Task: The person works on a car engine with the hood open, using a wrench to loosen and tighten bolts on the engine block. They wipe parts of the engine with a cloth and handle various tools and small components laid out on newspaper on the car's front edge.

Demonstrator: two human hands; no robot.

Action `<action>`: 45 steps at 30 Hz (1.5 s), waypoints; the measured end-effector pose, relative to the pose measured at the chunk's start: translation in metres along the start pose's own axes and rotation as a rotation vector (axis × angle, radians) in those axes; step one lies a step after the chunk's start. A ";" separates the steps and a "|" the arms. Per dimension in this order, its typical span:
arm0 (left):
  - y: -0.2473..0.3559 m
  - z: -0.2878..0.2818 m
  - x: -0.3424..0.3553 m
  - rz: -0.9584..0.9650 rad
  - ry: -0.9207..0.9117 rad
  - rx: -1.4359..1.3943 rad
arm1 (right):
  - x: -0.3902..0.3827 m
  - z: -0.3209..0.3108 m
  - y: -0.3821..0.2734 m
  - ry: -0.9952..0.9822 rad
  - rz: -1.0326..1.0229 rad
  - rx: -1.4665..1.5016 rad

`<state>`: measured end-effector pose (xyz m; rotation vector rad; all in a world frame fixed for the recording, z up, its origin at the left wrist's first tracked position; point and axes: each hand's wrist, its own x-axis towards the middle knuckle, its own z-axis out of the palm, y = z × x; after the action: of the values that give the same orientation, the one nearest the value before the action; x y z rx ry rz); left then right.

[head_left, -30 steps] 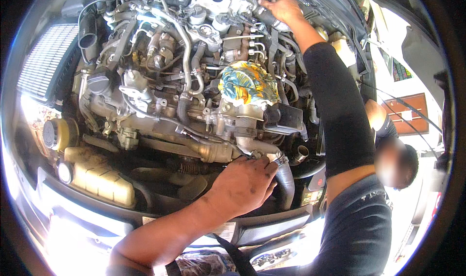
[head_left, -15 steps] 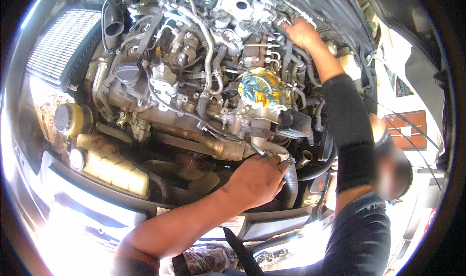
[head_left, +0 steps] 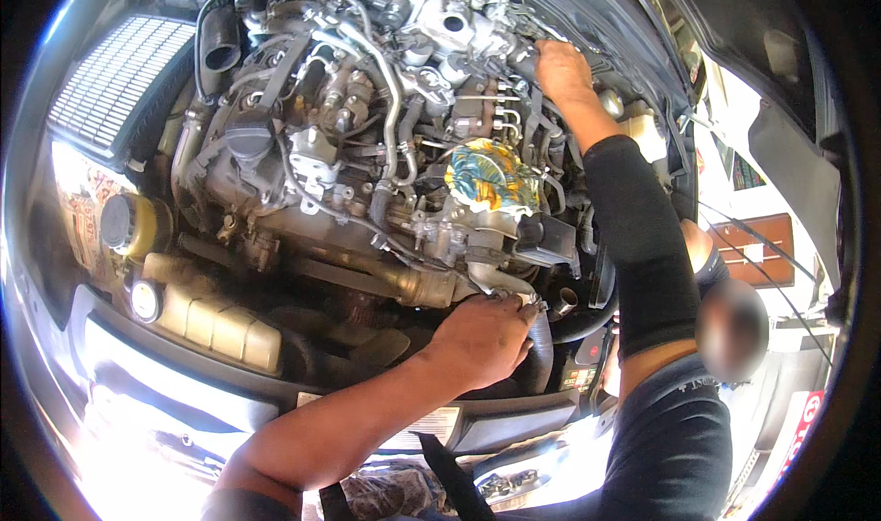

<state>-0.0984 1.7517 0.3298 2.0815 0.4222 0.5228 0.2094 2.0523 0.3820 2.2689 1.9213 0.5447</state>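
I would hold my left hand [head_left: 479, 339] steady, without forcing, where the curved pipe [head_left: 488, 275] meets the ribbed hose [head_left: 541, 351]. Its fingers curl there; whether they pinch, I cannot tell. The hose lies below and right of them. My right hand [head_left: 563, 70], fingers folded, is at the engine's [head_left: 372, 149] rear, its grip unclear.

Gap before engine [head_left: 367, 168], reservoir [head_left: 216, 324] at left.
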 end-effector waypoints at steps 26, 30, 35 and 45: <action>0.003 0.002 -0.002 -0.014 -0.006 0.041 | -0.024 0.032 0.034 0.088 -0.169 0.000; 0.003 0.002 -0.002 -0.020 -0.005 0.028 | -0.019 0.027 0.035 0.093 -0.016 -0.001; 0.004 0.003 -0.002 -0.023 0.002 0.036 | -0.027 0.009 0.024 0.037 -0.035 -0.024; 0.002 0.005 -0.002 -0.014 -0.008 0.044 | -0.007 -0.026 -0.032 -0.096 0.030 -0.201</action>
<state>-0.0975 1.7460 0.3286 2.1206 0.4464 0.5009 0.1704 2.0478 0.3944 2.1590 1.7081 0.5927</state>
